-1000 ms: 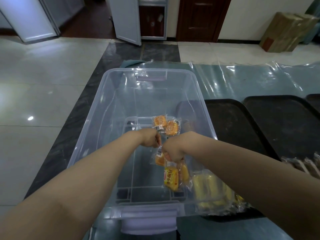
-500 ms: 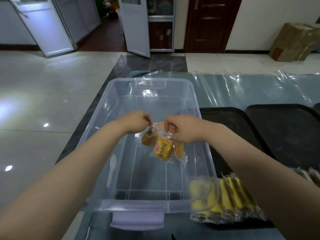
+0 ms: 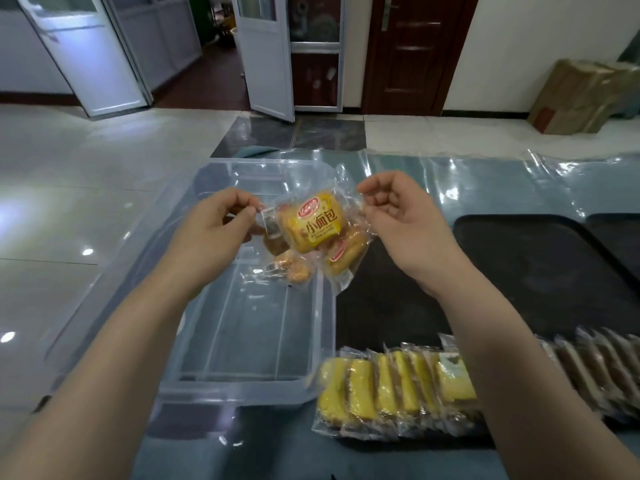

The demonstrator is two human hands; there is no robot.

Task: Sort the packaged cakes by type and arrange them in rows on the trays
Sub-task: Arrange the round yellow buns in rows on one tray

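My left hand [image 3: 211, 226] pinches the wrapper edge of a round brown cake pack [image 3: 275, 237], with another orange round pack [image 3: 294, 270] hanging below it. My right hand [image 3: 398, 216] pinches the wrapper corner of a yellow-labelled bread pack [image 3: 313, 221]; a second such pack [image 3: 344, 254] dangles under it. Both hands hold the packs in the air above the clear plastic bin [image 3: 242, 341] and the left edge of a black tray [image 3: 519, 271]. A row of yellow cake packs [image 3: 398, 386] stands on that tray's near edge, followed by brown packs [image 3: 595, 368].
A second black tray [image 3: 620, 237] lies at the right edge. Clear plastic sheeting [image 3: 485, 181] covers the table. Beyond are a tiled floor, open doors [image 3: 266, 53] and cardboard boxes [image 3: 581, 95] at the far right.
Both hands have lifted the packs out of the bin, higher and a little to the right. My head has tilted up, showing more of the room.
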